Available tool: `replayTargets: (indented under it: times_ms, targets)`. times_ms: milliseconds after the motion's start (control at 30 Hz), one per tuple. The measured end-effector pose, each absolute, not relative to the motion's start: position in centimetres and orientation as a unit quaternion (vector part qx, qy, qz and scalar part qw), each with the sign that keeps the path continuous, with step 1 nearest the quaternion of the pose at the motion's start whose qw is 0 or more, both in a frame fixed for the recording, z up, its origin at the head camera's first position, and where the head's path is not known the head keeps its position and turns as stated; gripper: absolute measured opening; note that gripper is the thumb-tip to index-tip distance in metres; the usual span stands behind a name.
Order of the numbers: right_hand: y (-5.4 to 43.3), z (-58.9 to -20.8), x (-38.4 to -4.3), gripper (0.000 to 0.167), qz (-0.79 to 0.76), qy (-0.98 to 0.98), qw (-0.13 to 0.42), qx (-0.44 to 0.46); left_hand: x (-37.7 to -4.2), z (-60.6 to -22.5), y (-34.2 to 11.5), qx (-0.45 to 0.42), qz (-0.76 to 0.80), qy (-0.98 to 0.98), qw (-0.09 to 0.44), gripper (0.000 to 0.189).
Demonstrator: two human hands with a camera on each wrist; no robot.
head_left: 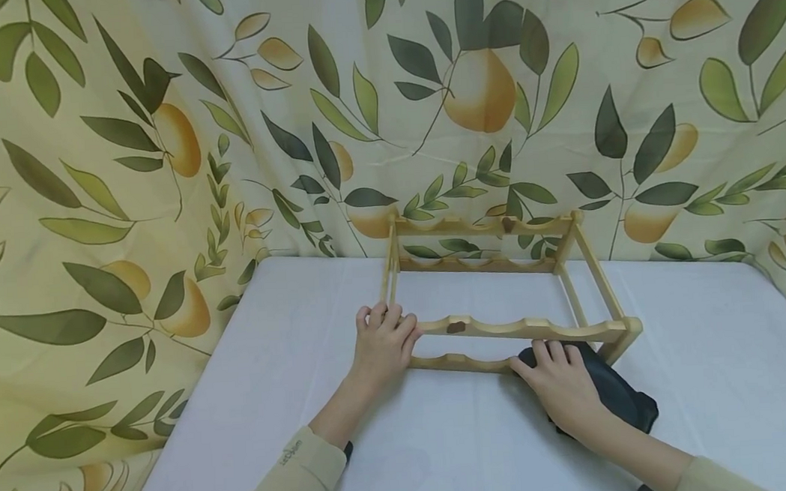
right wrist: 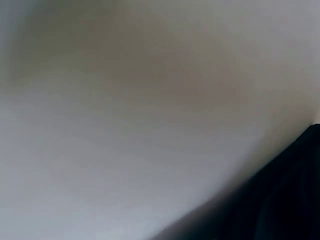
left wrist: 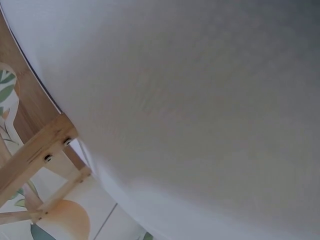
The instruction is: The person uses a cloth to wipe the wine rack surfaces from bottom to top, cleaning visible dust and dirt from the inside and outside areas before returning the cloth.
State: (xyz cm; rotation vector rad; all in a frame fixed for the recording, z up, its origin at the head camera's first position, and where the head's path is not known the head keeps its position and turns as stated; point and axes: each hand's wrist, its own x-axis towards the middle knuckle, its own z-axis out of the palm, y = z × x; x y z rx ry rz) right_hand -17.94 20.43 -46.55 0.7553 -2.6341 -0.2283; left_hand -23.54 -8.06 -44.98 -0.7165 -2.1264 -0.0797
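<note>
A light wooden rack (head_left: 520,331) with scalloped rails stands on the white-covered table. My left hand (head_left: 383,344) grips its front left corner, fingers curled over the wood. In the left wrist view, wooden bars of the rack (left wrist: 35,157) show at the lower left. Against the front right part of the rack, my right hand (head_left: 564,385) holds a black cloth-like piece (head_left: 618,393), its fingertips close under the upper front rail. The thumb lies near the lower rail. Dark material (right wrist: 280,200) fills the lower right corner of the right wrist view.
The white tablecloth (head_left: 289,312) spreads around the rack on all sides. Behind and to the left hangs a curtain (head_left: 181,198) printed with leaves and fruit, close to the rack's back rails. Dark brown patches (head_left: 456,327) mark the rails.
</note>
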Motion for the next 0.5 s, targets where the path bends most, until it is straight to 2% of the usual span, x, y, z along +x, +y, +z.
replayTargets:
  times_ms: [133, 367, 500]
  targets:
    - [19.4, -46.8, -18.2, 0.036, -0.08, -0.936, 0.204, 0.274, -23.6, -44.9, -8.0, -0.288, -0.031, -0.855, 0.431, 0.044]
    - [20.6, -46.6, -17.7, 0.036, -0.086, -0.947, 0.176, 0.254, -23.6, -45.0, -8.0, -0.291, -0.026, -0.851, 0.437, 0.044]
    - [20.9, -46.3, -17.2, 0.039, -0.082, -0.944, 0.19, 0.257, -23.7, -45.1, -8.0, -0.289, -0.027, -0.849, 0.442, 0.044]
